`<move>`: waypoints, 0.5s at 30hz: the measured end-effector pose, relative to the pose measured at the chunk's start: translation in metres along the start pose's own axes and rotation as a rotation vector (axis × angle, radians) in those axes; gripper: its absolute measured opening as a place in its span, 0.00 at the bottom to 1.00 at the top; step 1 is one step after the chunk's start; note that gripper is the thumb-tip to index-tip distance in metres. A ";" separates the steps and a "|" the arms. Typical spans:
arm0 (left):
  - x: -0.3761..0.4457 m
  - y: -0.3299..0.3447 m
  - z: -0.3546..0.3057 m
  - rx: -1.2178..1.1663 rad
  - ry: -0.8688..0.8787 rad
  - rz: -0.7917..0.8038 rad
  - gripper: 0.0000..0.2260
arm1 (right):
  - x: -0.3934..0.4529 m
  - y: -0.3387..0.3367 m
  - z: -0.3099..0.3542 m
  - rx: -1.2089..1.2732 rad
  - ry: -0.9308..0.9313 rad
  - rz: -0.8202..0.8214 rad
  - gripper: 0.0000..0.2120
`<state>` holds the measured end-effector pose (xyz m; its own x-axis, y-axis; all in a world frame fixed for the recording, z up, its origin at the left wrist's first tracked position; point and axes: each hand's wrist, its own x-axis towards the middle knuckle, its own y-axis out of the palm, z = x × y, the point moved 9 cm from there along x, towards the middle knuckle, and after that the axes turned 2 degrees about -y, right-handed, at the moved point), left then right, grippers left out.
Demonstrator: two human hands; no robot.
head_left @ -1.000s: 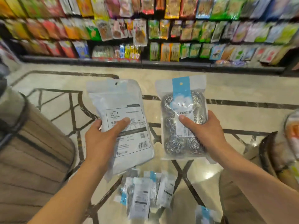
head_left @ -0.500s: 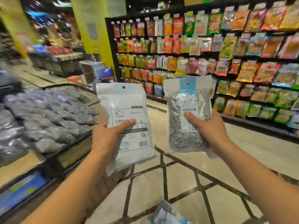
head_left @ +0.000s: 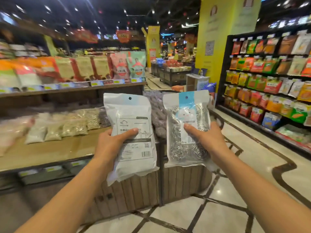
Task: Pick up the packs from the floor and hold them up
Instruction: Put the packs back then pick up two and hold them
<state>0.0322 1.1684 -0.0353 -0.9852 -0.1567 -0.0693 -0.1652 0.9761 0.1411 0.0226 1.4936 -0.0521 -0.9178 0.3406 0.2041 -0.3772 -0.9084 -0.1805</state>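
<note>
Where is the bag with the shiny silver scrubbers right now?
In the head view, the scrubber pack is held up right of centre by the right hand, beside the white pack in the left hand, above a wooden crate.

Just below your right thumb, the steel-wool pack [head_left: 186,128] shows a "6" on its blue-and-white label, while the white pack [head_left: 132,133] carries a barcode below your left thumb, its other print too small to read.
</note>
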 end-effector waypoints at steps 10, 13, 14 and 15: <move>-0.023 -0.336 -0.031 0.001 0.022 -0.322 0.17 | -0.087 0.343 0.084 0.016 -0.103 0.355 0.42; -0.043 -0.430 -0.039 0.001 0.025 -0.440 0.16 | -0.128 0.436 0.105 0.019 -0.102 0.452 0.40; -0.049 -0.460 -0.041 0.000 0.024 -0.475 0.16 | -0.141 0.465 0.111 0.023 -0.096 0.483 0.36; -0.055 -0.489 -0.042 -0.001 0.024 -0.511 0.16 | -0.155 0.493 0.118 0.034 -0.092 0.515 0.35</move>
<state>0.1649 0.6930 -0.0590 -0.7791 -0.6177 -0.1071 -0.6264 0.7736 0.0957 -0.0068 0.9647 -0.0589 -0.9681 -0.1737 0.1807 0.1259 -0.9604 -0.2485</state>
